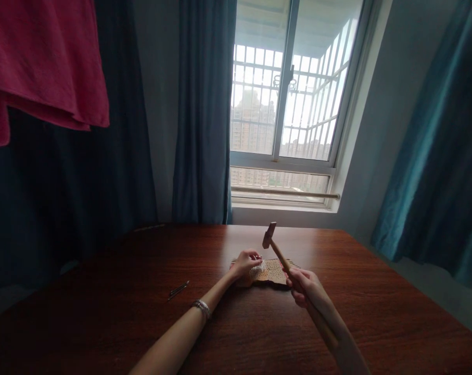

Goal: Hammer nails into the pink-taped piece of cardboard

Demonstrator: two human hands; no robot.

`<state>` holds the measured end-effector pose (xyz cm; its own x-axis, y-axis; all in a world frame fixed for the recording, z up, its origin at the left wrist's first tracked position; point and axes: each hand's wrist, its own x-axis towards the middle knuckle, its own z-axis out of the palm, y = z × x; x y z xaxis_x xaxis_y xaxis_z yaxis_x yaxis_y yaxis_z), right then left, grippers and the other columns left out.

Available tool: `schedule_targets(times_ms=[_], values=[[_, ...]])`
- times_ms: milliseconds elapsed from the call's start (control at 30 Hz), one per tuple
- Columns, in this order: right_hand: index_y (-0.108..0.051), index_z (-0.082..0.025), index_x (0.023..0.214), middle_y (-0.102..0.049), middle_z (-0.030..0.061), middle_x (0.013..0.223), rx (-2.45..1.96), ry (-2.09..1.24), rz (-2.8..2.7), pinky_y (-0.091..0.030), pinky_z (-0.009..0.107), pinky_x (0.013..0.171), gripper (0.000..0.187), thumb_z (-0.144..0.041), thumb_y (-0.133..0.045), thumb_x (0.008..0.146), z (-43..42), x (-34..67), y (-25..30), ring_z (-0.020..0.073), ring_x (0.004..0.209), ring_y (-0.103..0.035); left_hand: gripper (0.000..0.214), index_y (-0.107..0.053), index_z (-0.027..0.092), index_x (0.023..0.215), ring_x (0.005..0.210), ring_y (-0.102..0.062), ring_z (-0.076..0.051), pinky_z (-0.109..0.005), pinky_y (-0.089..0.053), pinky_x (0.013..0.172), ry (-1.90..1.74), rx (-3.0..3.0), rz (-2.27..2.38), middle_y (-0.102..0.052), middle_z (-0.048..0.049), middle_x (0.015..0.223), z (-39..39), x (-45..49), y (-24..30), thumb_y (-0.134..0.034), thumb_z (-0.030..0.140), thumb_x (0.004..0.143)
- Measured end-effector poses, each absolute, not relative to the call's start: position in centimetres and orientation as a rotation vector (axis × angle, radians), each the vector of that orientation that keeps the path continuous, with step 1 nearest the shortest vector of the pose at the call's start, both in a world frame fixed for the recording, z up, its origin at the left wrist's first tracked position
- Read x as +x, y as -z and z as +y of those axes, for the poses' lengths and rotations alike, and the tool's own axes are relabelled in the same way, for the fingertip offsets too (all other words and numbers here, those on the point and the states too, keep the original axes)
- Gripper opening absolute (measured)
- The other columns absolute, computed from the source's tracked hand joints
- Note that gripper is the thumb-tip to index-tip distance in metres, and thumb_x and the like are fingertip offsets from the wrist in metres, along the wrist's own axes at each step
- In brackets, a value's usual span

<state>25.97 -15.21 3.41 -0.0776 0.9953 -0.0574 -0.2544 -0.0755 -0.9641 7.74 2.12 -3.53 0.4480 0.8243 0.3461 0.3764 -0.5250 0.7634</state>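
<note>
While the right hand [304,284] is gripping a hammer [279,254] by its slim wooden handle, blocky head raised, the left hand [245,262] is bending its fingers inward over a dotted, ragged-edged board [273,272] lying on the wood-grained table [255,330]; whether it is holding anything, I cannot tell.

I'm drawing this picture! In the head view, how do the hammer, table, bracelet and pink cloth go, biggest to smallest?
1. Table
2. Pink cloth
3. Hammer
4. Bracelet

That's only how big they look here.
</note>
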Motion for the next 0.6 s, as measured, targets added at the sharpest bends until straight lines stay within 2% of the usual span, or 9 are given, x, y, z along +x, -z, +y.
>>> schedule_targets(times_ms=[233, 467, 600], values=[[-0.047, -0.017, 0.065, -0.05, -0.0054, 0.054, -1.08, -1.368, -1.044, -0.021, 0.017, 0.026, 0.04, -0.053, -0.064, 0.064, -14.77, 25.71, -2.44, 0.0018, 0.028, -0.033, 0.02, -0.068, 0.013, 0.074, 0.069, -0.058, -0.014, -0.022, -0.042, 0.063, -0.977, 2.127, 0.979, -0.067, -0.003, 0.072, 1.78, 7.81, 3.04, -0.062, 0.031, 0.07], [-0.047, -0.016, 0.062, -0.049, -0.0055, 0.053, -1.106, -1.374, -1.017, -0.021, 0.017, 0.027, 0.041, -0.054, -0.065, 0.062, -14.79, 25.57, -2.41, 0.0014, 0.029, -0.033, 0.02, -0.068, 0.013, 0.074, 0.069, -0.058, -0.014, -0.022, -0.043, 0.062, -0.987, 2.111, 0.994, -0.066, -0.0028, 0.071, 2.01, 7.97, 3.44, -0.062, 0.032, 0.07], [-0.053, -0.016, 0.073, -0.052, -0.0047, 0.057, -1.096, -1.409, -1.0, -0.021, 0.017, 0.027, 0.04, -0.051, -0.067, 0.061, -14.94, 25.3, -2.5, 0.0015, 0.029, -0.033, 0.021, -0.067, 0.013, 0.073, 0.069, -0.057, -0.015, -0.022, -0.042, 0.062, -0.977, 2.116, 0.994, -0.065, -0.0022, 0.071, 2.03, 7.89, 3.52, -0.061, 0.033, 0.07]])
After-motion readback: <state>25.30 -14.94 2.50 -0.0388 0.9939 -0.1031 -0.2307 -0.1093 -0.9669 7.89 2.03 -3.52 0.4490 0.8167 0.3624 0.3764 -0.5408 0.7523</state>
